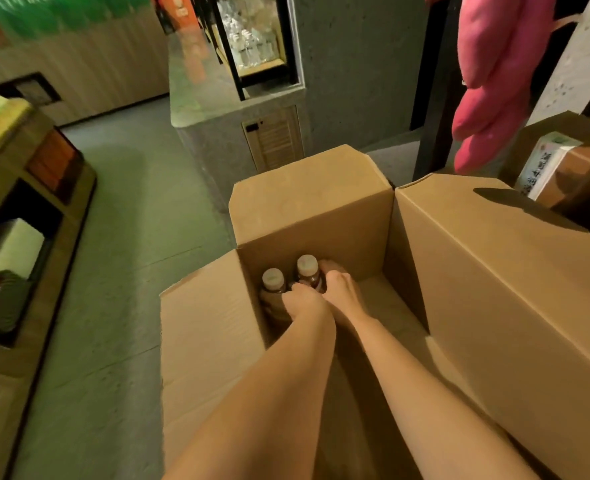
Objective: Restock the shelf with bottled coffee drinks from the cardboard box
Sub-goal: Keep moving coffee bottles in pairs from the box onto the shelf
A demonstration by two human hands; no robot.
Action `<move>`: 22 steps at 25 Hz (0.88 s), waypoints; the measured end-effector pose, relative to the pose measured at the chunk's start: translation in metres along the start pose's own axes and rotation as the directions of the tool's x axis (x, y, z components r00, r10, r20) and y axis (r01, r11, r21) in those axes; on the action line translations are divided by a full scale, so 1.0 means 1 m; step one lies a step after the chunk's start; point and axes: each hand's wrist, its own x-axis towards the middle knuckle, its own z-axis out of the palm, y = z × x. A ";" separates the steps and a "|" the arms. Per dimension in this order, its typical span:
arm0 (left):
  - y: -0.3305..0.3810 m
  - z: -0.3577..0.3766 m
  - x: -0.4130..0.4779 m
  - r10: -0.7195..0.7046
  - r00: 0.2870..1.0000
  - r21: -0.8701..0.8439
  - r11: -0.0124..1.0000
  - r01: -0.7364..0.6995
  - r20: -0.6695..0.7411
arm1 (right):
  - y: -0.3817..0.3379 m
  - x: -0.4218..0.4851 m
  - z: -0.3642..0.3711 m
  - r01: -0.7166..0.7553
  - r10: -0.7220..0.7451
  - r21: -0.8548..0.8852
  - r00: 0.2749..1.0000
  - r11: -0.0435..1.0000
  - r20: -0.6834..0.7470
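Cardboard box [314, 216] open; two bottles upright in far-left corner. Left bottle [273, 279]: left hand [305, 301] on shoulder, curl unclear. Right bottle [307, 265]: right hand [342, 289] fingers [326, 266] wrapped round it. Likely full, heavyish, slick plastic; grasp body below cap.

- Both bare forearms reach forward and down, side by side, with the wrists close together.
- Left hand [306, 301]: back turned up, fingers bent down against the left bottle [272, 279]; the grip itself is hidden.
- Right hand [342, 289]: fingers [323, 264] curled round the right bottle [306, 265].
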 end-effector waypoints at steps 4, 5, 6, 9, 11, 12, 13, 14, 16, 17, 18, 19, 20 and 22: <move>-0.004 -0.002 -0.009 0.008 0.990 -0.107 0.994 0.007 0.143 | 0.003 -0.004 0.010 0.034 -0.024 0.100 0.995 0.994 -0.097; -0.005 -0.004 -0.012 0.009 0.991 -0.124 0.992 0.008 0.132 | 0.004 -0.003 0.010 0.030 -0.018 0.108 0.994 0.994 -0.107; -0.004 -0.001 -0.012 -0.034 0.994 -0.202 0.978 0.054 0.100 | 0.004 -0.003 0.009 0.024 -0.013 0.109 0.994 0.994 -0.106; 0.000 0.003 -0.015 -0.138 0.982 -0.451 0.874 0.180 0.125 | 0.005 -0.002 0.008 0.028 -0.017 0.132 0.996 0.991 -0.085; 0.000 -0.001 -0.014 -0.091 0.990 -0.404 0.906 0.128 0.111 | 0.005 -0.001 0.007 0.027 -0.012 0.160 0.996 0.987 -0.091; 0.001 -0.003 -0.014 -0.040 0.991 -0.346 0.935 0.083 0.129 | 0.005 -0.001 0.006 0.021 -0.003 0.171 0.995 0.985 -0.104; 0.002 -0.008 -0.013 0.046 0.988 -0.259 0.966 -0.007 0.148 | 0.004 -0.002 0.003 0.009 0.014 0.180 0.992 0.984 -0.124; 0.003 -0.013 -0.012 0.092 0.982 -0.164 0.984 -0.065 0.167 | 0.002 -0.003 -0.001 0.002 0.026 0.178 0.988 0.984 -0.151; 0.000 -0.017 -0.010 0.233 0.970 0.039 0.971 -0.236 0.065 | -0.006 -0.008 -0.015 0.002 0.027 0.131 0.976 0.991 -0.216; 0.003 -0.019 -0.017 0.293 0.955 0.076 0.952 -0.296 0.049 | -0.012 -0.011 -0.024 0.011 0.018 0.115 0.969 0.993 -0.248; 0.004 -0.020 -0.020 0.352 0.934 0.111 0.928 -0.357 0.058 | -0.018 -0.015 -0.033 0.028 0.004 0.113 0.960 0.993 -0.279; 0.009 -0.023 -0.027 0.403 0.908 0.135 0.899 -0.416 0.112 | -0.030 -0.022 -0.043 0.051 -0.012 0.117 0.949 0.992 -0.315; 0.014 -0.026 -0.029 0.455 0.874 0.137 0.868 -0.478 0.171 | -0.042 -0.028 -0.053 0.074 -0.026 0.124 0.936 0.989 -0.351; 0.034 -0.036 -0.037 0.552 0.781 0.083 0.799 -0.596 0.290 | -0.074 -0.037 -0.075 0.109 -0.041 0.131 0.897 0.985 -0.440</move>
